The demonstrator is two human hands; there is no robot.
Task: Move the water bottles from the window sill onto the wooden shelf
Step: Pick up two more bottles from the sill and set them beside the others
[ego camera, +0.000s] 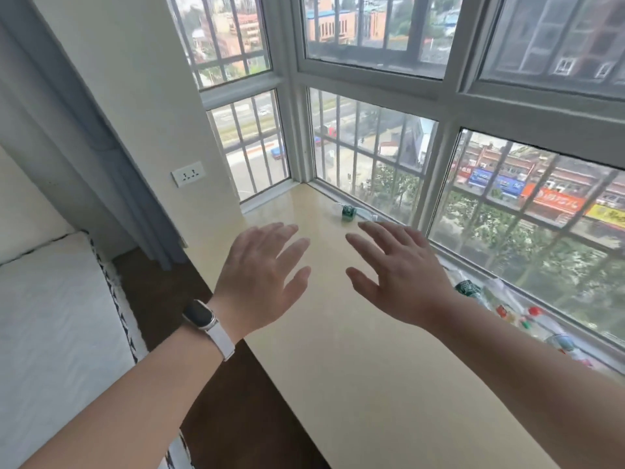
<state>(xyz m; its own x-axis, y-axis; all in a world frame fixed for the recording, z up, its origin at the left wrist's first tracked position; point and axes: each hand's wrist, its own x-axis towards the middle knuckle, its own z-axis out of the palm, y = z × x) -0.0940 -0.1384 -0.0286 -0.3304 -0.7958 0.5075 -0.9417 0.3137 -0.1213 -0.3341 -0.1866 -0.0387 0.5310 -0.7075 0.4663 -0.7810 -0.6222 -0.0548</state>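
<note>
A clear water bottle with a green label (348, 212) lies on its side at the far end of the pale window sill (355, 367), close to the window frame. More clear bottles lie along the glass at the right: one with a green label (468, 289) and others with red caps (537, 321). My left hand (260, 279) and my right hand (395, 275) hover above the sill with fingers spread and straight, holding nothing. The right fingertips are just short of the far bottle. No wooden shelf is in view.
Barred windows (372, 154) enclose the sill at the back and right. A white wall with a socket (188, 173) and a grey curtain (84, 157) stand at the left. A white bed (57, 316) and dark floor (209, 350) lie below the sill's left edge.
</note>
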